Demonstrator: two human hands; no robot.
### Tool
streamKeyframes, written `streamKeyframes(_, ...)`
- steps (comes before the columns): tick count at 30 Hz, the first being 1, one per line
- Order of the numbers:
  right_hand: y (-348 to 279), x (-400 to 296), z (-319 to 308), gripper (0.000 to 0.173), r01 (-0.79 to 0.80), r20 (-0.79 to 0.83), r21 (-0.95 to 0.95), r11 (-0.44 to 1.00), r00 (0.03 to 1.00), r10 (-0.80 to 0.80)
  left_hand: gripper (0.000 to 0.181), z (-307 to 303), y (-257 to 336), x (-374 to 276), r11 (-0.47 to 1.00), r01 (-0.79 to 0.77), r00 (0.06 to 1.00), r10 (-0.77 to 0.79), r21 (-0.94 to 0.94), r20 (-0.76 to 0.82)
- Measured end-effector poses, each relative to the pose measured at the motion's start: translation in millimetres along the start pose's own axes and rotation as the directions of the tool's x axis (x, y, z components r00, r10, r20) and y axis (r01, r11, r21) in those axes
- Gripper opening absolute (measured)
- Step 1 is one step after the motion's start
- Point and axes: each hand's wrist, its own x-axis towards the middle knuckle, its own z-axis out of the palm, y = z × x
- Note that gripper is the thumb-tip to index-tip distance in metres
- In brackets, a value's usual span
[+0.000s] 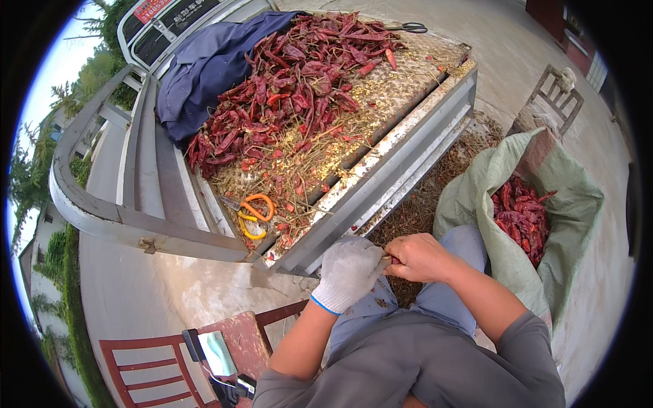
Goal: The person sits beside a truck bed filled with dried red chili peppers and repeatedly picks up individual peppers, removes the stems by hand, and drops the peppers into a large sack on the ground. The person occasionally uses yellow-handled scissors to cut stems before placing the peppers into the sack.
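In front of my lap, my left hand (352, 273), in a white knit glove with a blue cuff edge, meets my bare right hand (421, 257). Between their fingertips is a dried red chili pepper (395, 260), mostly hidden by the fingers. Beyond them, a heap of dried red chili peppers (301, 81) with stems lies on the rusty truck bed (413, 76). Beside my right leg stands a pale green woven sack (464, 183), its mouth wide and chili peppers (521, 214) inside.
Orange-handled scissors (257, 214) lie at the bed's near corner, black-handled scissors (414, 27) at its far edge. Dark blue cloth (204, 76) borders the heap. A metal side rail (153, 239) curves at left. A red wooden chair (240, 326) holds a face mask (217, 353) and a cabled device.
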Motion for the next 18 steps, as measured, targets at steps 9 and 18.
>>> streamKeyframes(9, -1.1, 6.7, 25.7, 0.021, 0.307, -0.343, 0.286, 0.908, 0.918, -0.202, 0.022, 27.3, 6.6, -15.7, -0.253, 0.302, 0.717, -0.575, -0.919, 0.394)
streamKeyframes(18, 18.6, -53.6, -28.7, 0.012, 0.110, -0.543, 0.207, 0.972, 0.840, 0.021, 0.023, 26.2, -12.5, -11.1, 0.752, 0.340, 0.880, -0.466, -0.565, -0.091)
